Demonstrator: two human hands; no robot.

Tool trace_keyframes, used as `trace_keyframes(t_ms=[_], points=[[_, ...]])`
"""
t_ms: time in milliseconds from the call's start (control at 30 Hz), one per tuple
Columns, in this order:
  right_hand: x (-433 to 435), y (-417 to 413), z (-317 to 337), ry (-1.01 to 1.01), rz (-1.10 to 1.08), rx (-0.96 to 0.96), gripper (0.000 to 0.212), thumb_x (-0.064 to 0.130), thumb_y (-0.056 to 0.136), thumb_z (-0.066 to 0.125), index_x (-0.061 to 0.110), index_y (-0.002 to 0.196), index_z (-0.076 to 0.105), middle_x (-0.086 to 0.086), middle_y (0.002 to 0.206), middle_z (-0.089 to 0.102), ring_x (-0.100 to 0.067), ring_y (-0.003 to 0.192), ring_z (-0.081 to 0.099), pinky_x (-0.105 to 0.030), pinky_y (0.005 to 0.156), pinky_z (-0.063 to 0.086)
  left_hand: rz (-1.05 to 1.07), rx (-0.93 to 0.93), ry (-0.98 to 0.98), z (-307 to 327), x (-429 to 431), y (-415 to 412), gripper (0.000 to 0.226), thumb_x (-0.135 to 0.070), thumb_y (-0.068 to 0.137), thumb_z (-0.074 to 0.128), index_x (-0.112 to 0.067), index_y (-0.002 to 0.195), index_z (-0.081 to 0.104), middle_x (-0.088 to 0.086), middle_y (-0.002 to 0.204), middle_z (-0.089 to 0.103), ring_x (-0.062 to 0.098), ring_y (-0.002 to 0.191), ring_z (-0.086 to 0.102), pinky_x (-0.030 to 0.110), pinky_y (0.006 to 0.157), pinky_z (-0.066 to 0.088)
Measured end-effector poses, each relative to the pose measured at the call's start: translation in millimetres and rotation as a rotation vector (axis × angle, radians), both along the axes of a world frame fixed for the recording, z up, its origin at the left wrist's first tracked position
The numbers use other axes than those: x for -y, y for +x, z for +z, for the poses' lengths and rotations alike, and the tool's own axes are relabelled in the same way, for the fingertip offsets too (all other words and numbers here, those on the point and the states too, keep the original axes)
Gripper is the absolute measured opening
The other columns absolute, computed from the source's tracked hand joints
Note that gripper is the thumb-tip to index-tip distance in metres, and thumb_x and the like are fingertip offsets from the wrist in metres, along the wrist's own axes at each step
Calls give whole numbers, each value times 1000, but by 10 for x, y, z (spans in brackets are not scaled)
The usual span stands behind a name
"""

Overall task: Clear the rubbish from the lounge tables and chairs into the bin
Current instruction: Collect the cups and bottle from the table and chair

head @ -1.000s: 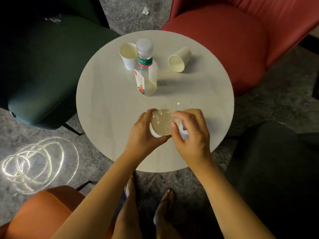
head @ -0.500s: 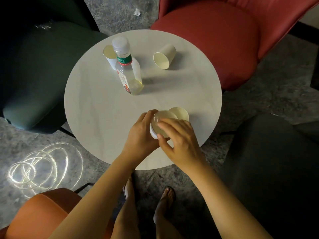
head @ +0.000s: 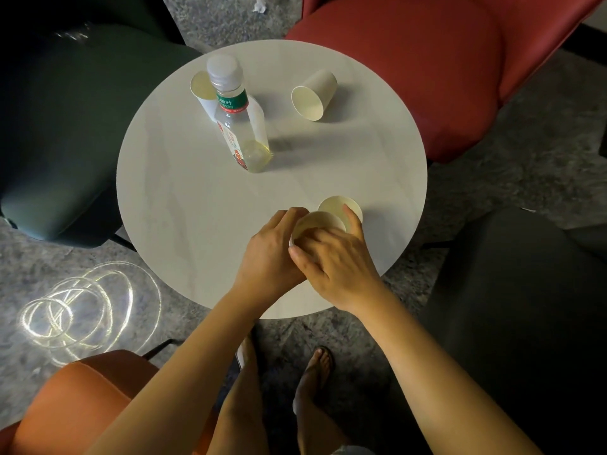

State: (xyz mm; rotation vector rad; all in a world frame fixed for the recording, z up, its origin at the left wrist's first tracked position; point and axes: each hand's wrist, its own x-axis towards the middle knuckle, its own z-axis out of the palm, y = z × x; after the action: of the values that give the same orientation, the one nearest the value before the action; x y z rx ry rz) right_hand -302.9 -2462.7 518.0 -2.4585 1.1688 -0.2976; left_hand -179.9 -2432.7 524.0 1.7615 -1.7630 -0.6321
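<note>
My left hand [head: 269, 257] grips a paper cup [head: 312, 221] near the front edge of the round white table [head: 184, 208]. My right hand [head: 338, 261] lies over that cup's mouth, with its fingers pressing down into it. One finger touches a second paper cup [head: 338, 205] that stands right behind the first. A clear plastic bottle [head: 241, 126] with a green label stands upright at the back left. Another paper cup [head: 200, 88] is half hidden behind the bottle. One more cup [head: 313, 95] lies on its side at the back.
Chairs ring the table: a red one [head: 410, 77] at the back right, a dark green one [head: 65, 126] on the left, an orange one [head: 75, 399] at the front left and a dark grey one [head: 525, 307] on the right. A white scrap [head: 259, 4] lies on the carpet behind the table.
The crumpled clear wrap that showed in the cup's mouth is out of sight under my right fingers. My right hand moved over the cup, and the second cup came into view.
</note>
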Motion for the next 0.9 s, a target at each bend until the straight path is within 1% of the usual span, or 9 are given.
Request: trace_keyframes(t_ms=[67,167,300,433,467,533,633,767,900], points=[[11,9,-19,9,15,-66,59,48,93,13,25,97,67,5,115,62,-17,116,46,-47,109,11,9,-8,12,-19,8,16,51,-12,69,75,-4,115,55,10,105,61,26,82,61,37,69,51],[-7,2,-15,-35,-12,-64,55,46,93,19,25,90,70,-1,119,57,-23,114,45,-42,101,16,40,-18,43,-49,23,52,55,-17,70,76,-6,119,53,10,110,59,25,89,59,39,76,50],[-48,-30,-17,-164,-89,93,40,37,90,33,19,101,67,-6,115,60,-27,107,52,-39,94,22,96,-29,76,-74,17,86,58,-27,67,78,-9,117,54,6,108,60,25,89,59,37,75,49],[0,-85,-84,-203,-317,248,36,21,86,40,12,113,60,-9,115,60,-24,109,50,-40,92,27,164,8,75,-124,-12,171,64,-28,62,83,-9,116,53,7,109,60,26,91,58,33,70,47],[27,-100,-126,-175,-374,236,39,17,81,48,10,119,56,-10,119,58,-26,112,50,-43,93,28,175,14,75,-136,-27,201,66,-27,62,84,-9,117,52,7,111,59,26,91,58,30,69,45],[93,-118,-224,-65,-436,165,66,16,71,67,9,132,43,-13,130,51,-30,120,46,-48,96,31,197,15,75,-156,-54,257,69,-26,61,84,-9,119,51,7,114,59,25,92,57,27,69,41],[183,-99,-376,57,-469,107,92,23,66,78,11,141,27,-13,137,44,-30,124,43,-50,100,32,250,-2,68,-150,-65,325,71,-28,61,84,-11,120,49,5,115,58,18,90,54,24,70,39],[198,-5,-490,111,-566,255,93,15,65,81,6,139,27,-15,128,50,-32,115,50,-48,98,37,278,-80,10,-45,-51,368,67,-31,63,82,-13,118,48,0,113,58,10,90,52,24,75,46],[83,86,-538,118,-472,292,97,11,58,83,2,137,28,-16,120,56,-34,104,57,-46,90,46,280,-207,-47,124,-14,338,64,-29,65,82,-12,117,49,-4,112,58,11,97,58,22,84,49]])
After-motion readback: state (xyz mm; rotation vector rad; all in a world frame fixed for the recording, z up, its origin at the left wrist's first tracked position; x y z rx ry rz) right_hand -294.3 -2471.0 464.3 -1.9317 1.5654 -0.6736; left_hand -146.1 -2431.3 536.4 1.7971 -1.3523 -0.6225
